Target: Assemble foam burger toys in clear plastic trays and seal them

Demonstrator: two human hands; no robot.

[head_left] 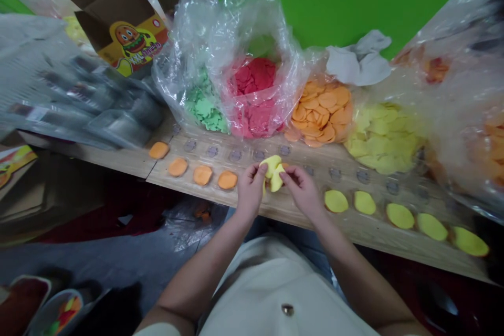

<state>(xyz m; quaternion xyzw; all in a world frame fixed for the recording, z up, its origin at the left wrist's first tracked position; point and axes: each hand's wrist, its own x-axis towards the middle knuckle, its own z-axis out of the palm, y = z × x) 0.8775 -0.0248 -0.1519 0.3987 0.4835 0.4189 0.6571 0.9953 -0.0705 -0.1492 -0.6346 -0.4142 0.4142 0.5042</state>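
Observation:
My left hand [250,189] pinches thin, soft-looking yellow discs [271,164] between thumb and fingers. My right hand [303,189] has its fingertips closed on a yellow disc [276,179] of the same bunch, which overlaps and bends between both hands. They are held just above a row of clear plastic trays on a wooden counter [291,215]. Left of my hands, the trays carry orange discs [202,175]; to the right they are topped with yellow discs [399,216]. An orange piece shows partly behind my fingers, mostly hidden.
Along the back stand clear bags of green pieces [208,107], red pieces [254,84], orange discs [323,110] and yellow discs [388,134]. Clear plastic containers [118,126] pile up at left, before a printed cardboard box [134,44]. A tub [59,312] sits at lower left.

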